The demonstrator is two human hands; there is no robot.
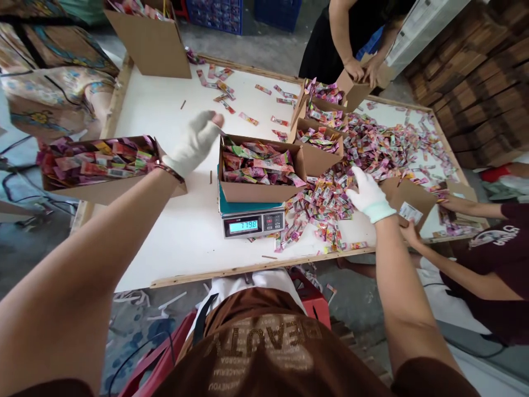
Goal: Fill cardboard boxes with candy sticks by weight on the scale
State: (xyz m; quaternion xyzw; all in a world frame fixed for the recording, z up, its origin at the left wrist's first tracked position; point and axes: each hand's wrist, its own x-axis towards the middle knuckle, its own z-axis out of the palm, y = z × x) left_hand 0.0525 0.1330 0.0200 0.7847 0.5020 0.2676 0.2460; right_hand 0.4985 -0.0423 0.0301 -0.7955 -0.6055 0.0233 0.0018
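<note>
A cardboard box (pixel 264 192) filled with small pink and purple candy packets (pixel 260 160) stands on a digital scale (pixel 253 221), whose display appears to read 779.8. My left hand (pixel 197 142), in a pale glove with a bare fingertip showing, is at the box's left corner; its fingers are stretched out and I see nothing held, though contact with the box is unclear. Over the loose packet pile (pixel 326 201) to the right, my right hand (pixel 367 193) in a white glove has its fingers apart and holds nothing visible.
A filled box (pixel 119 190) stands at the table's left, another box (pixel 151 44) at the far left corner. Several part-filled boxes (pixel 320 162) stand behind the pile. Co-workers' hands (pixel 363 71) handle a carton at the back; another person's arms (pixel 438 242) hold a carton at right.
</note>
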